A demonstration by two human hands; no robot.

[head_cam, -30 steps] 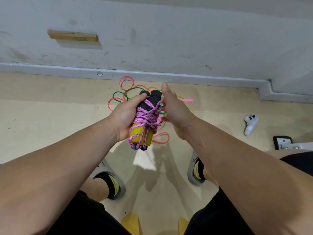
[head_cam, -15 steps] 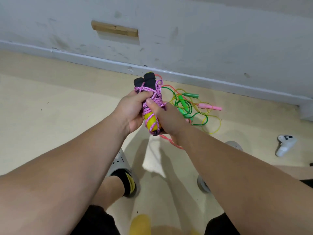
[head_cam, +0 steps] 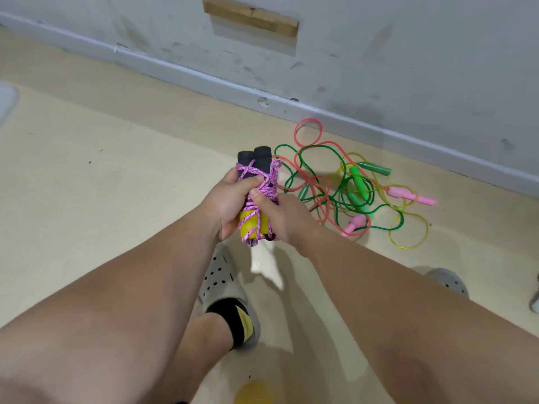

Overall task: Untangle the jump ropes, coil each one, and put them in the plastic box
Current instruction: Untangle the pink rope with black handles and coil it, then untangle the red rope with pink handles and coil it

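Note:
A pink braided jump rope (head_cam: 256, 188) is wound round its two black-and-yellow handles, held upright in front of me. My left hand (head_cam: 226, 204) grips the bundle from the left, thumb across the cord. From the right, my right hand (head_cam: 281, 217) holds the same bundle, its thumb pressing the cord. On the floor to the right lies a tangle of green, pink and yellow ropes (head_cam: 347, 188) with green and pink handles. No plastic box is in view.
A grey wall with a white skirting board (head_cam: 335, 116) runs behind the tangle, and a wooden block (head_cam: 250, 16) is fixed to the wall. My feet in grey clogs (head_cam: 224, 287) stand below my hands. A white object (head_cam: 5, 100) shows at the left edge.
The view has swung left, so the tangle now lies to the right. My right hand, open beside the bundle a second ago, now grips it.

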